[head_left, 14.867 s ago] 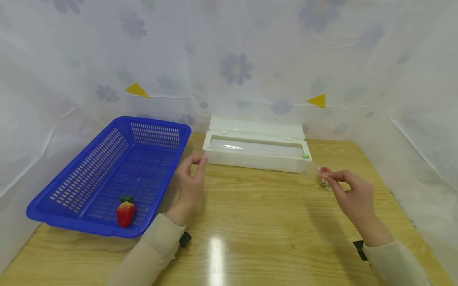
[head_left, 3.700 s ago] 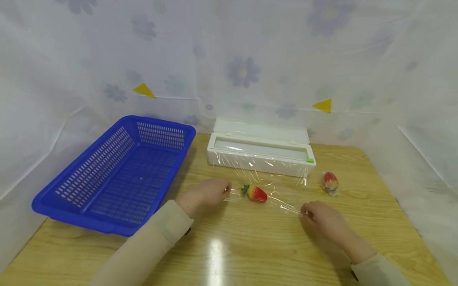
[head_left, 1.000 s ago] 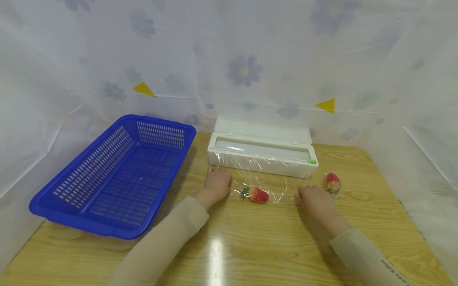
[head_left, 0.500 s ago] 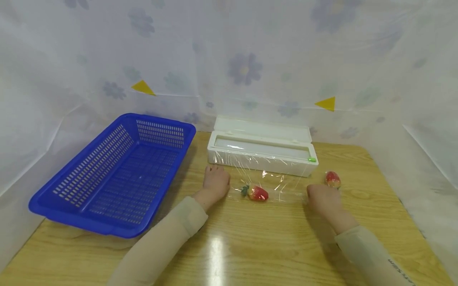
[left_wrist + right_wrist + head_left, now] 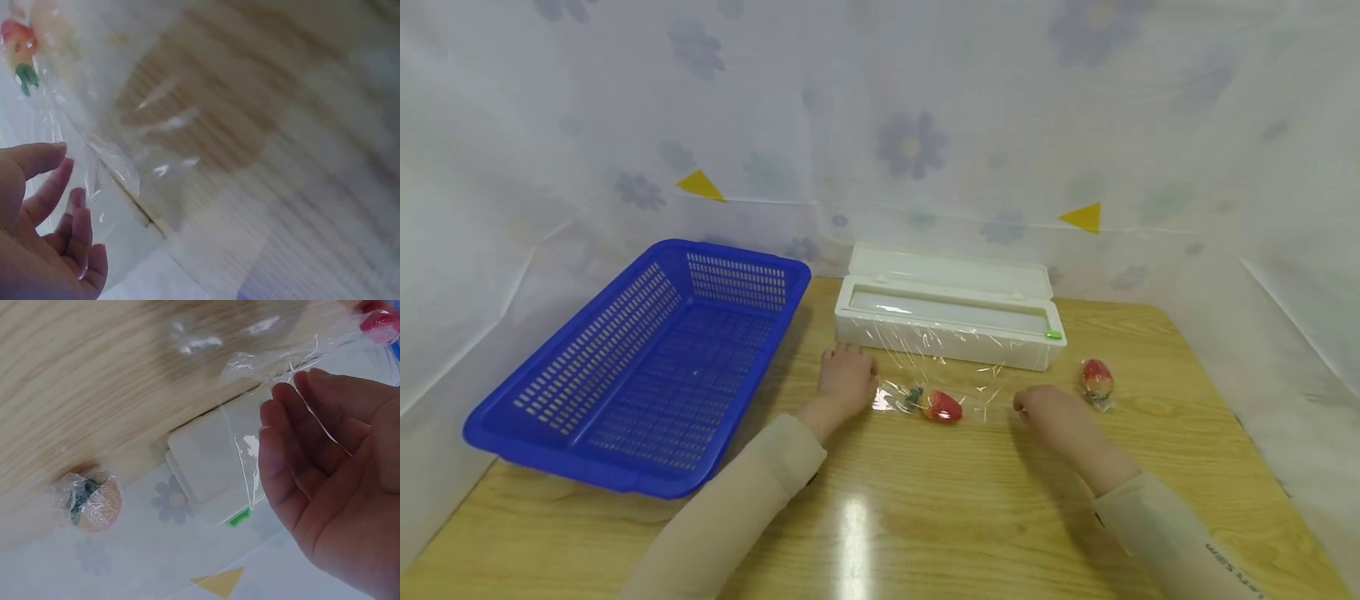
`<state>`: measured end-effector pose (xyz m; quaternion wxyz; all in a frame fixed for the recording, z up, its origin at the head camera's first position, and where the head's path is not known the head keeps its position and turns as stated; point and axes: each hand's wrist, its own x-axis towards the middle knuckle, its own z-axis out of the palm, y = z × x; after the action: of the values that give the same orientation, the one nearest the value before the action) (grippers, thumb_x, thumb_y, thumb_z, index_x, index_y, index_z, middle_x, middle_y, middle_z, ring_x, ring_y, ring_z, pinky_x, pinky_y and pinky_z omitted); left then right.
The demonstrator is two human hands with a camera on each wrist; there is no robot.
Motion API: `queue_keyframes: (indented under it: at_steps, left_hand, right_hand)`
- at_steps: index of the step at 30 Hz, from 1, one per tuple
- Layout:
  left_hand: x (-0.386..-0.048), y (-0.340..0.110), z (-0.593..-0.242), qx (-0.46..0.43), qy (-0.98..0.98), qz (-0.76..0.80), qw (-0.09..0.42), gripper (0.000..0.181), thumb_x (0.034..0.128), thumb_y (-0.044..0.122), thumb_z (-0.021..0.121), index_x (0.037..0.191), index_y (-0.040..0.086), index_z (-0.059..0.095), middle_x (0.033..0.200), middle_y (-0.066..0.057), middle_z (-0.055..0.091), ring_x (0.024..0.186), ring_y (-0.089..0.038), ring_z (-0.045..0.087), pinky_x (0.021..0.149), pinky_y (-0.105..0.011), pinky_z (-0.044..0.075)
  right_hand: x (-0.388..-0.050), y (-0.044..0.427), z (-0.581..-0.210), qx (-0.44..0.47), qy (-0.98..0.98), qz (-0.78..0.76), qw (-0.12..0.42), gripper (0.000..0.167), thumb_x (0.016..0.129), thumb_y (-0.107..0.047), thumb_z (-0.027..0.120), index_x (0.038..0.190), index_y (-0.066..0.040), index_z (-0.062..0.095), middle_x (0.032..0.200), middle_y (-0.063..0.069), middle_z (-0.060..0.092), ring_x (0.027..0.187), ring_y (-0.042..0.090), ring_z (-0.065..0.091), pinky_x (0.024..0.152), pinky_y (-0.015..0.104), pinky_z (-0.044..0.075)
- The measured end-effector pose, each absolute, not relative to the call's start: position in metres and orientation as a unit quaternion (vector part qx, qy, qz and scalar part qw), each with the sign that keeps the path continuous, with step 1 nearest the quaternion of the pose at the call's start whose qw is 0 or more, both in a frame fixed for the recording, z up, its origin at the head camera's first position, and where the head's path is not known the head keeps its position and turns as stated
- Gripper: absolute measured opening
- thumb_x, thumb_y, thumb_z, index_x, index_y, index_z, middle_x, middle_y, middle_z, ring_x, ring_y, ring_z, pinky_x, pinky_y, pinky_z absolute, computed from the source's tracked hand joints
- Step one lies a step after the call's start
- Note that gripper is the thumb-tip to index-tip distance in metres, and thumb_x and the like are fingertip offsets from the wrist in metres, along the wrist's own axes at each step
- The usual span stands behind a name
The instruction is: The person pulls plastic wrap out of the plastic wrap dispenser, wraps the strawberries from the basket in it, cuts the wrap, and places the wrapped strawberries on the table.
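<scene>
Clear cling film (image 5: 955, 371) stretches from the white dispenser box (image 5: 940, 340) towards me over the table. Under or within it lies a red and yellow strawberry (image 5: 943, 407), its green leaves pointing left. My left hand (image 5: 847, 382) pinches the film's left side between thumb and index finger. In the left wrist view the left hand's (image 5: 53, 219) other fingers are bent. On the far side of the strawberry, my right hand (image 5: 1056, 421) pinches the film with thumb and index finger. The right wrist view shows a film edge crossing the right hand (image 5: 337, 450).
A film-wrapped strawberry (image 5: 1097, 382) sits right of the right hand. On the left stands a blue plastic basket (image 5: 730, 408). The box's lid (image 5: 951, 271) is raised at the back, and a green slider (image 5: 1053, 334) sits at its right end. A flowered curtain (image 5: 917, 100) surrounds the table.
The earlier strawberry in the basket now lies under film on the table, and the wrapped one left my right hand. In the last half second the right hand moved left and the film slackened.
</scene>
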<state>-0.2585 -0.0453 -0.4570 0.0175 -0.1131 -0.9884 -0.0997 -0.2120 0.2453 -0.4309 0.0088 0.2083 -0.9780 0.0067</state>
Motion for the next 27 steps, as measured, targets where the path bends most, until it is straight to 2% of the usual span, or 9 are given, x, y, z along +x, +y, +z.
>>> queue_keyframes:
  at_steps: [5,11,14,19,22,27]
  left_hand:
    - [-0.26,-0.047,-0.455,-0.114,-0.984,-0.137,0.025,0.012,0.0815,0.015,0.065,0.092,0.016,0.069,0.1,-0.004,0.061,0.101,-0.024,0.052,0.089,-0.041,0.039]
    - [-0.258,-0.047,-0.453,-0.126,-0.981,-0.142,0.03,0.014,0.0792,0.003,0.062,0.082,0.016,0.068,0.093,-0.003,0.063,0.095,-0.023,0.054,0.085,-0.04,0.043]
    - [-0.257,-0.047,-0.451,-0.135,-0.98,-0.143,0.041,0.012,0.0796,0.005,0.062,0.078,0.016,0.068,0.09,-0.002,0.065,0.091,-0.023,0.057,0.083,-0.039,0.045]
    - [-0.255,-0.044,-0.45,-0.155,-0.976,-0.145,0.055,0.013,0.0833,0.01,0.061,0.088,0.017,0.071,0.094,0.0,0.07,0.093,-0.023,0.06,0.086,-0.039,0.043]
    - [-0.254,-0.04,-0.448,-0.202,-0.964,-0.162,0.057,0.016,0.083,0.009,0.059,0.093,0.015,0.07,0.093,0.0,0.071,0.092,-0.022,0.061,0.086,-0.039,0.043]
    - [-0.25,-0.034,-0.449,-0.315,-0.932,-0.176,0.026,0.022,0.0819,0.007,0.058,0.102,0.014,0.065,0.099,0.001,0.067,0.094,-0.016,0.061,0.085,-0.032,0.048]
  right_hand:
    - [-0.212,0.24,-0.432,0.233,-0.972,0.025,0.029,0.007,0.082,-0.007,0.065,0.089,-0.009,0.066,0.086,0.006,0.066,0.081,0.027,0.064,0.061,0.039,0.051]
    - [-0.21,0.231,-0.431,0.277,-0.959,0.032,0.043,0.012,0.081,-0.005,0.067,0.092,-0.01,0.067,0.09,0.005,0.066,0.087,0.026,0.063,0.068,0.039,0.053]
    - [-0.21,0.227,-0.432,0.292,-0.955,0.03,0.049,0.014,0.08,-0.004,0.067,0.093,-0.009,0.068,0.092,0.005,0.067,0.089,0.026,0.064,0.07,0.04,0.054]
    - [-0.208,0.22,-0.435,0.313,-0.947,0.038,0.06,0.019,0.08,-0.005,0.068,0.099,-0.007,0.068,0.099,0.008,0.068,0.096,0.027,0.063,0.08,0.043,0.053]
    - [-0.209,0.216,-0.438,0.338,-0.938,0.037,0.068,0.023,0.08,-0.005,0.069,0.103,-0.005,0.067,0.1,0.009,0.068,0.097,0.027,0.063,0.083,0.042,0.052]
    - [-0.211,0.209,-0.444,0.369,-0.925,0.031,0.084,0.029,0.079,-0.007,0.07,0.108,-0.003,0.065,0.101,0.01,0.066,0.095,0.027,0.063,0.084,0.041,0.052]
